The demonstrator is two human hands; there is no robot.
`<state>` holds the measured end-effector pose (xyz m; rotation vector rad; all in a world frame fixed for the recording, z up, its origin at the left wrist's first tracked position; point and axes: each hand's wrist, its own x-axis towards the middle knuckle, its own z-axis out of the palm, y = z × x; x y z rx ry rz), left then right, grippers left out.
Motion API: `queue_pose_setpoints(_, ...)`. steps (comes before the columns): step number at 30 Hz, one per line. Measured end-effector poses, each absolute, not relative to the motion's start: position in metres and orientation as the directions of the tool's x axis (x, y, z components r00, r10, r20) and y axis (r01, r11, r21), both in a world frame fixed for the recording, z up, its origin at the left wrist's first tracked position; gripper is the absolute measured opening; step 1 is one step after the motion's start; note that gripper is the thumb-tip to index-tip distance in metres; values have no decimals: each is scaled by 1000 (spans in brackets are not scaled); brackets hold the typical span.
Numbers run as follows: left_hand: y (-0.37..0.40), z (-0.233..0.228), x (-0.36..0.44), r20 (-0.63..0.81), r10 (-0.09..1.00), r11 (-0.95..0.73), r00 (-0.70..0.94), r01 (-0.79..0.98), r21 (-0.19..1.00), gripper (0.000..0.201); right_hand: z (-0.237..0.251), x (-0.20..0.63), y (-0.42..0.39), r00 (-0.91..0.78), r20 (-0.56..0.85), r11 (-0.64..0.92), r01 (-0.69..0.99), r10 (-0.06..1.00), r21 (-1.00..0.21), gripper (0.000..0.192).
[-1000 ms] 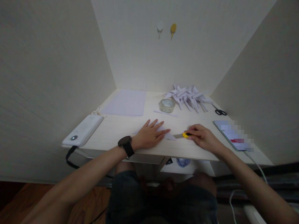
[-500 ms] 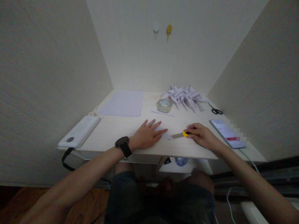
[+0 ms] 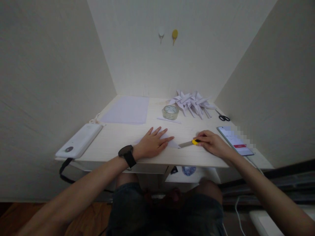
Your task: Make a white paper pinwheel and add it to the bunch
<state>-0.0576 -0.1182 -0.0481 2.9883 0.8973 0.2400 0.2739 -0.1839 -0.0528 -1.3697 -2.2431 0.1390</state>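
The left hand (image 3: 153,143) lies flat and open, fingers spread, pressing a folded white sheet of paper (image 3: 172,143) onto the pale wooden desk (image 3: 118,136) near its front edge. The right hand (image 3: 212,143) is closed around a yellow utility knife (image 3: 190,143), whose extended blade points left and meets the pointed right tip of the paper, just beside the left fingertips. To cut well here, the blade probably wants to run low and shallow along the fold while the flat hand keeps the sheet from creeping, with the fingertips kept behind the blade's line, since they sit close to its point. Steady, light pressure seems safer than force, because thin paper tears if the blade snags. Further back on the desk lie a stack of plain white paper (image 3: 126,109), a roll of clear tape (image 3: 170,112) with a thin white strip (image 3: 168,120) in front of it, a heap of folded paper pieces (image 3: 192,101), and black-handled scissors (image 3: 222,116). A white power bank (image 3: 79,141) sits at the left edge, a phone (image 3: 235,141) at the right, and a dark watch (image 3: 127,155) is on the left wrist.
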Motion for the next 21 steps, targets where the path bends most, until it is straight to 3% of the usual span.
queue_pose_setpoints(9,-119,-47,-58,154,543,-838,826,546,23,50,-54,280,-187,-304,360,429,834,882,-347,24)
queue_pose_setpoints(15,-119,-33,-61,259,491,-839,832,532,-117,74,-66,278,-187,-270,453,443,833,849,-333,26)
queue_pose_setpoints(17,-121,-26,-63,250,474,-834,844,522,-179,69,-69,277,-188,-260,485,442,841,835,-312,26)
queue_pose_setpoints(21,-125,-14,-69,127,493,-822,861,508,-258,40,-72,275,-191,-245,498,425,858,832,-288,27)
